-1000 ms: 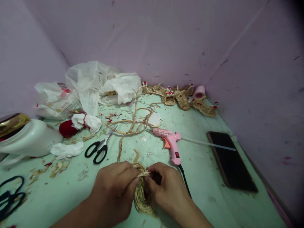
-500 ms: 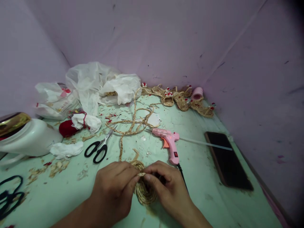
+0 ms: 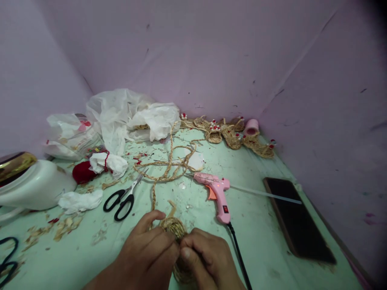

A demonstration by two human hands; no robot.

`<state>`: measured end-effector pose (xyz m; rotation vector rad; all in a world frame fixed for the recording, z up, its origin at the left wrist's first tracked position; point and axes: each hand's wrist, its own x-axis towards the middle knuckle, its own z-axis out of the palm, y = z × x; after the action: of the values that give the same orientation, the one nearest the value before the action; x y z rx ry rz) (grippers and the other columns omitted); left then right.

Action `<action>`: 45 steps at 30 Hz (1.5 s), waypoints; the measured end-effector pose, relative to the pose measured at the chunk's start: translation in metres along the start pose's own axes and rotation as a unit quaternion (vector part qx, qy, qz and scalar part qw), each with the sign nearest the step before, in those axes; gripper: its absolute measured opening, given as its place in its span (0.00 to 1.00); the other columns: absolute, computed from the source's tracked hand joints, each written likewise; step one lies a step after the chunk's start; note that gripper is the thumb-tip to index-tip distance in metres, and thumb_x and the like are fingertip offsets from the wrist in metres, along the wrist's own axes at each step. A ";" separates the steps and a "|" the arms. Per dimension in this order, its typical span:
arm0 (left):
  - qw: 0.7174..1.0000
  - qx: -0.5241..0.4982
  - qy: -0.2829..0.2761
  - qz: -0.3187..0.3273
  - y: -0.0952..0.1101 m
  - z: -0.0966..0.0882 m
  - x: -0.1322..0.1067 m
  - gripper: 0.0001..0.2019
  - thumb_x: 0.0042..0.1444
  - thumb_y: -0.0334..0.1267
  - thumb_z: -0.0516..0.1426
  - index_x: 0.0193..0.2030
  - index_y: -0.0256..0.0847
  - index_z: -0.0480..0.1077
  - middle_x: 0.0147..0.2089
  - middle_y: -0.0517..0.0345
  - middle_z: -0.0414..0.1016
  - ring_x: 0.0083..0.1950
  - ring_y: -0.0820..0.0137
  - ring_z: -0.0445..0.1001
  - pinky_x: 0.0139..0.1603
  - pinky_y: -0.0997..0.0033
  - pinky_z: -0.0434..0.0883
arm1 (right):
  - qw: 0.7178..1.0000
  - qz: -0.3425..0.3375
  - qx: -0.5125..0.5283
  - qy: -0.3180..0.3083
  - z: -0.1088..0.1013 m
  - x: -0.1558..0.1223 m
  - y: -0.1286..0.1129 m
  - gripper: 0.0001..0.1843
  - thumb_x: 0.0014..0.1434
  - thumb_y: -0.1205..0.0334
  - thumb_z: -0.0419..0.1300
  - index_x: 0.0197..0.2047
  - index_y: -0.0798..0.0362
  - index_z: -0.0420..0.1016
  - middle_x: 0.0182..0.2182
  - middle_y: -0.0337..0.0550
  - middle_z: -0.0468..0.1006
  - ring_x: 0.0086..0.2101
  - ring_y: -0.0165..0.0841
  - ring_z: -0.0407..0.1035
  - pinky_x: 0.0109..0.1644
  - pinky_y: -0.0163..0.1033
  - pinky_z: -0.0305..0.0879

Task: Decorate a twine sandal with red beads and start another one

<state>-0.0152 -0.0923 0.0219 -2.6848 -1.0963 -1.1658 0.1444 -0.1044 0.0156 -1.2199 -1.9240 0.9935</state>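
Both hands are at a small woven piece of braided straw (image 3: 173, 226) at the near middle of the table. My left hand (image 3: 148, 251) is closed on its left side, with the index finger bent over the upper edge. My right hand (image 3: 208, 251) pinches at its right side, thumb against curled fingers. The two sets of fingertips meet over the middle of the piece and hide what lies between them. A straw braid (image 3: 154, 193) runs away from the piece and lies in loose loops. Beyond my right hand a pink glue gun (image 3: 217, 189) rests on its side with a glue stick in its back.
Black-handled scissors (image 3: 125, 199) lie to the left. A phone (image 3: 298, 221) is at the right. Small woven straw slippers with red and white beads (image 3: 231, 139) line the back wall. Plastic bags (image 3: 115, 117), a white jug (image 3: 45, 185) and straw scraps (image 3: 68, 227) are on the left.
The view has tilted up slightly, so things sit lower. My fingers have come together over the straw piece, and the small strip pinched between them is now hidden.
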 end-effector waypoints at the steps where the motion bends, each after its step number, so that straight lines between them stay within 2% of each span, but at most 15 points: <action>1: 1.000 -0.008 -0.009 0.001 0.000 -0.003 0.001 0.10 0.50 0.26 0.47 0.25 0.44 0.63 0.18 0.66 0.67 0.18 0.75 0.63 0.45 0.63 0.66 | 1.000 0.009 0.010 0.007 -0.001 0.001 -0.001 0.14 0.57 0.63 0.48 0.22 0.53 0.67 0.19 0.38 0.69 0.22 0.28 0.65 0.27 0.31 0.57; 3: 0.999 -0.034 -0.025 -0.021 -0.002 -0.009 0.003 0.09 0.48 0.25 0.49 0.25 0.43 0.63 0.19 0.66 0.67 0.19 0.76 0.64 0.47 0.61 0.64 | 0.999 0.029 -0.003 0.044 -0.004 0.002 -0.002 0.13 0.57 0.62 0.49 0.25 0.53 0.70 0.21 0.39 0.72 0.25 0.30 0.66 0.29 0.33 0.59; 6: 0.994 -0.046 -0.034 -0.088 -0.007 -0.014 0.005 0.09 0.49 0.24 0.50 0.30 0.42 0.66 0.25 0.63 0.71 0.25 0.75 0.68 0.53 0.55 0.59 | 0.987 0.086 -0.102 0.093 -0.003 0.004 0.000 0.07 0.53 0.61 0.54 0.33 0.52 0.73 0.28 0.43 0.75 0.30 0.35 0.69 0.33 0.37 0.60; 8: 0.992 -0.034 -0.040 -0.117 -0.009 -0.013 0.005 0.09 0.50 0.23 0.51 0.32 0.41 0.67 0.28 0.62 0.72 0.29 0.73 0.69 0.55 0.52 0.56 | 0.979 0.115 -0.157 0.065 -0.001 0.006 0.002 0.07 0.51 0.62 0.56 0.34 0.50 0.74 0.29 0.43 0.75 0.30 0.37 0.70 0.33 0.38 0.60; 11: 0.989 -0.026 -0.040 -0.137 -0.008 -0.009 0.003 0.10 0.50 0.23 0.51 0.33 0.41 0.67 0.35 0.57 0.73 0.38 0.69 0.70 0.55 0.50 0.56 | 0.978 0.130 -0.163 0.015 0.003 0.010 0.002 0.08 0.52 0.64 0.55 0.31 0.48 0.75 0.27 0.40 0.75 0.29 0.35 0.70 0.31 0.36 0.59; 15: 0.988 -0.034 -0.035 -0.144 -0.004 -0.003 -0.003 0.10 0.49 0.22 0.52 0.33 0.40 0.67 0.45 0.50 0.70 0.48 0.63 0.67 0.54 0.49 0.57 | 0.975 0.202 -0.087 0.023 0.005 0.012 0.004 0.06 0.50 0.64 0.55 0.27 0.50 0.74 0.23 0.39 0.75 0.25 0.32 0.68 0.27 0.34 0.57; 20: 0.988 -0.061 -0.041 -0.137 0.000 -0.001 -0.003 0.09 0.48 0.23 0.52 0.33 0.39 0.68 0.48 0.47 0.68 0.50 0.60 0.65 0.54 0.50 0.59 | 0.953 0.266 0.146 0.017 0.006 0.013 0.006 0.04 0.47 0.63 0.56 0.25 0.54 0.70 0.18 0.38 0.70 0.20 0.29 0.64 0.24 0.32 0.58; 23: 0.988 -0.064 -0.046 -0.136 0.003 0.000 -0.004 0.09 0.47 0.23 0.52 0.33 0.39 0.68 0.48 0.47 0.68 0.50 0.60 0.65 0.55 0.49 0.59 | 0.933 0.271 0.238 0.014 0.007 0.015 0.004 0.05 0.44 0.63 0.58 0.23 0.55 0.67 0.16 0.35 0.67 0.19 0.27 0.62 0.23 0.32 0.57; 30: 0.985 -0.081 -0.042 -0.147 0.006 0.007 -0.011 0.10 0.48 0.22 0.51 0.34 0.39 0.67 0.45 0.48 0.70 0.49 0.65 0.68 0.57 0.56 0.59 | 0.927 0.260 0.272 0.017 0.009 0.014 0.001 0.05 0.44 0.64 0.59 0.24 0.56 0.66 0.17 0.32 0.63 0.19 0.24 0.57 0.23 0.30 0.54; 34: 0.975 -0.130 -0.045 -0.178 0.006 0.005 -0.009 0.08 0.49 0.23 0.50 0.30 0.38 0.66 0.41 0.50 0.69 0.44 0.68 0.70 0.46 0.67 0.67 | 0.929 0.253 0.271 0.013 0.009 0.012 0.000 0.06 0.44 0.64 0.59 0.25 0.57 0.66 0.18 0.33 0.63 0.20 0.25 0.57 0.23 0.31 0.53; 39: 0.963 -0.151 -0.050 -0.217 0.004 0.004 -0.007 0.08 0.47 0.23 0.50 0.26 0.39 0.65 0.38 0.53 0.69 0.40 0.72 0.71 0.39 0.75 0.69 | 0.930 0.256 0.264 0.013 0.012 0.011 -0.001 0.06 0.44 0.64 0.59 0.25 0.57 0.67 0.18 0.35 0.65 0.20 0.26 0.59 0.24 0.32 0.56; 42: 0.959 -0.139 -0.060 -0.240 0.003 0.004 -0.007 0.08 0.46 0.23 0.51 0.28 0.40 0.66 0.41 0.54 0.70 0.43 0.71 0.71 0.42 0.74 0.68 | 0.934 0.249 0.257 0.015 0.012 0.009 -0.001 0.04 0.44 0.65 0.58 0.26 0.57 0.68 0.18 0.36 0.66 0.21 0.27 0.60 0.24 0.32 0.57; 45: 0.941 -0.142 -0.084 -0.296 0.001 0.003 -0.006 0.08 0.44 0.24 0.52 0.28 0.40 0.65 0.43 0.53 0.71 0.47 0.68 0.69 0.46 0.72 0.67 | 0.941 0.235 0.241 0.018 0.011 0.008 -0.002 0.03 0.45 0.66 0.58 0.26 0.57 0.68 0.19 0.37 0.68 0.21 0.27 0.61 0.25 0.32 0.58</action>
<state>-0.0154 -0.0954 0.0158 -2.7842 -2.0124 -1.2501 0.1315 -0.1009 0.0121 -1.4022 -1.2587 1.5639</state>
